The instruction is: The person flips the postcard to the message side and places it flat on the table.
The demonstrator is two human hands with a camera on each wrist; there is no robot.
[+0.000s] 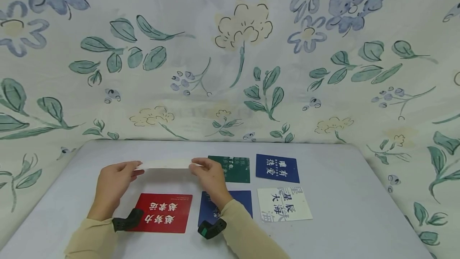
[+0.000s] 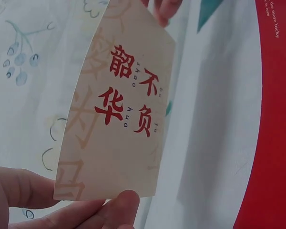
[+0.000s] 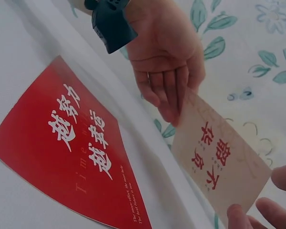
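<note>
A cream card (image 1: 165, 164) is held above the table by its two short ends, seen almost edge-on in the head view. Large red characters show on the card (image 2: 117, 114) in the left wrist view. My left hand (image 1: 114, 185) pinches one end between thumb and fingers. At the opposite end my right hand (image 1: 212, 177) pinches the card. In the right wrist view the left hand (image 3: 164, 52) appears beyond the card (image 3: 219, 157), and right fingertips (image 3: 236, 214) grip its near corner. Below the left hand lies a red card (image 1: 163, 213) with white characters.
On the white table (image 1: 341, 195) lie a green card (image 1: 238, 169), a dark blue card (image 1: 276, 169), a white card (image 1: 284, 205) with blue characters, and another blue card (image 1: 240, 201) partly hidden under my right wrist. A floral cloth (image 1: 215, 91) hangs behind.
</note>
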